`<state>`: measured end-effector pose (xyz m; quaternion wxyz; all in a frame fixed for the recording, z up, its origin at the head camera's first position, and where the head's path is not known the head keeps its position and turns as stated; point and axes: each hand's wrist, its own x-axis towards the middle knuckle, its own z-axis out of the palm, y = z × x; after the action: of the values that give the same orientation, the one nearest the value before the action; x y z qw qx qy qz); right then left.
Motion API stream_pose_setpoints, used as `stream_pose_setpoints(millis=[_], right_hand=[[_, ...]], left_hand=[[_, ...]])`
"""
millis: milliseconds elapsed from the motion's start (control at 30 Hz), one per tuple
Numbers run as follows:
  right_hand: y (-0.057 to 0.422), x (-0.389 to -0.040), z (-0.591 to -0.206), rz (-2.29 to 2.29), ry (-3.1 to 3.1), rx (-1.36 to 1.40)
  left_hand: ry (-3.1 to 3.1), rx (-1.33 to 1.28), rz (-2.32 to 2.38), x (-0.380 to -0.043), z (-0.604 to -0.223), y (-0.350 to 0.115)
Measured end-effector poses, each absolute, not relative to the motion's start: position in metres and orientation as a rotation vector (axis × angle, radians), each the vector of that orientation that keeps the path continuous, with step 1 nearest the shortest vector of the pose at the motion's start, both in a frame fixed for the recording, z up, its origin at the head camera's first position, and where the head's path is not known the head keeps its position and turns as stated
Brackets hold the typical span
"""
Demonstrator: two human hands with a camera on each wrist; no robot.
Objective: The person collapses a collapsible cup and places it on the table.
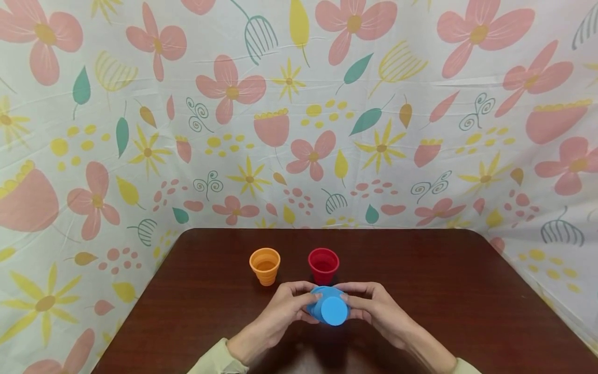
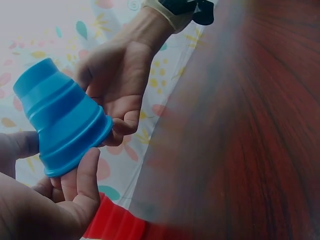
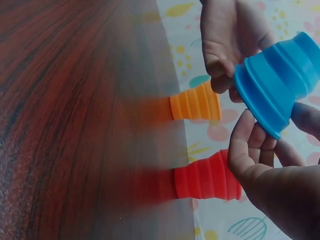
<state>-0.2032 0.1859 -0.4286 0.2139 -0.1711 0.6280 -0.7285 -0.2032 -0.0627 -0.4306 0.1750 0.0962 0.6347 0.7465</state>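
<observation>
Between both hands, above the table, is a blue collapsible cup (image 1: 334, 310), its ringed wall unevenly folded on one side. Its round base faces the head camera and its wide rim points away. My left hand (image 1: 286, 307) grips the cup from the left, thumb on the wall and fingers at the rim. From the other side my right hand (image 1: 379, 311) pinches it in the same way. In the right wrist view the blue cup (image 3: 280, 82) tilts, with fingertips right at its rim. Just beyond the hands a red cup (image 1: 323, 264) stands upright.
An orange cup (image 1: 264, 264) stands mouth up to the left of the red one. Both rest on the dark brown wooden table (image 1: 196, 296). A flower-printed cloth (image 1: 299, 119) hangs behind the table and along its sides.
</observation>
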Motion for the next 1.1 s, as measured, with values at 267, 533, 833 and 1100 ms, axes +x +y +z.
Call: stream_pose_setpoints(millis=[267,533,833,1100], right_hand=[[0.1812,-0.2022,-0.4266,-2.011,1.814,-0.454],[0.1831,-0.2046,-0.4245,-2.007,1.815,-0.49],[0.1856,-0.2057,-0.429,-1.948,1.845,-0.496],[0.1829,-0.2043,-0.428,-1.956,1.96,-0.508]], left_hand=[[1.804,0.288,2.134,-0.2035,-0.4347,-0.0608],[1.68,0.325,2.088,-0.2029,-0.4306,-0.062],[1.699,0.297,2.076,-0.205,-0.4281,-0.0597],[1.771,0.323,2.1,-0.203,-0.4299,-0.0593]])
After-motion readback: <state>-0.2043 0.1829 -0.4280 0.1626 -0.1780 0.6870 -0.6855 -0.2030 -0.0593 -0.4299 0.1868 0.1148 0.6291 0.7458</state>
